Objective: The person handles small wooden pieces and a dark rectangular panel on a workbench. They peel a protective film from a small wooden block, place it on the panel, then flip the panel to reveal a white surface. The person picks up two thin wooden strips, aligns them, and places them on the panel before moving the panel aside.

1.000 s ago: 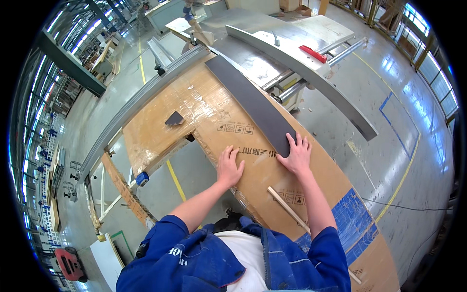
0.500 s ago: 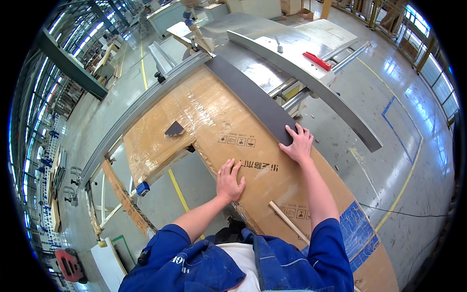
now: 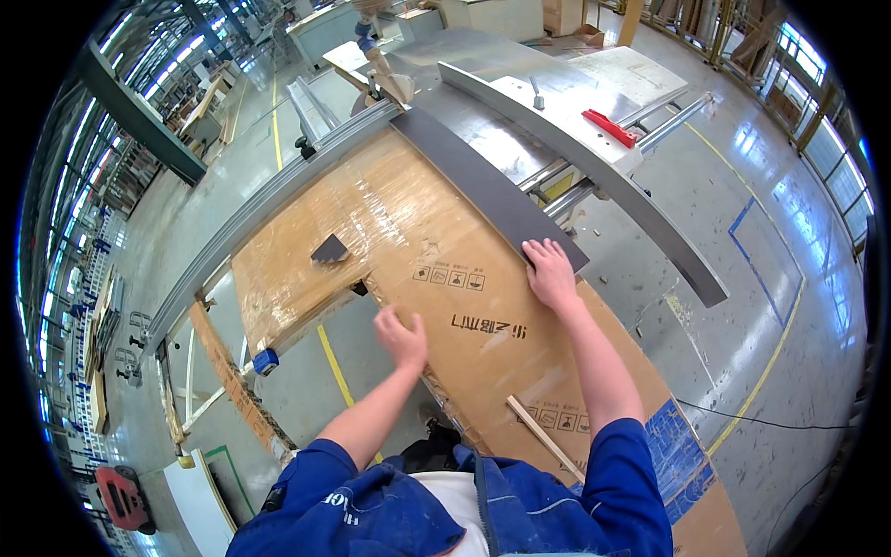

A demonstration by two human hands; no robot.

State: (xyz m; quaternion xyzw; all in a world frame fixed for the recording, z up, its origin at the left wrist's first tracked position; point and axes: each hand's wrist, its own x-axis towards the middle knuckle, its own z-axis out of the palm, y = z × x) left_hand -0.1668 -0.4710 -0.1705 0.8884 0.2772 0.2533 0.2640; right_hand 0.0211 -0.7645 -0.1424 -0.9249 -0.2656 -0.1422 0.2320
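Observation:
A long, narrow dark grey board (image 3: 483, 181) lies at a slant across the cardboard-covered surface (image 3: 445, 306), its far end by a metal rail. My right hand (image 3: 554, 276) rests on the near end of this board, fingers laid over its top at the left edge. Over the left edge of the cardboard is my left hand (image 3: 402, 341), empty, with the thumb apart from loosely bent fingers. A small dark offcut (image 3: 330, 249) lies on the film-wrapped part further left. Closer to me, a thin wooden strip (image 3: 543, 438) lies on the cardboard.
A curved-looking metal fence (image 3: 594, 153) and a steel machine table (image 3: 520, 70) stand beyond the board. On the table's white part lies a red push handle (image 3: 610, 128). The aluminium rail (image 3: 269, 209) runs along the left. A blue tape measure (image 3: 266, 361) sits at the frame's corner.
My left hand has drawn back leftward from the cardboard to its edge, its fingers bending. My right hand has shifted slightly left on the board, and more of the board's near end shows.

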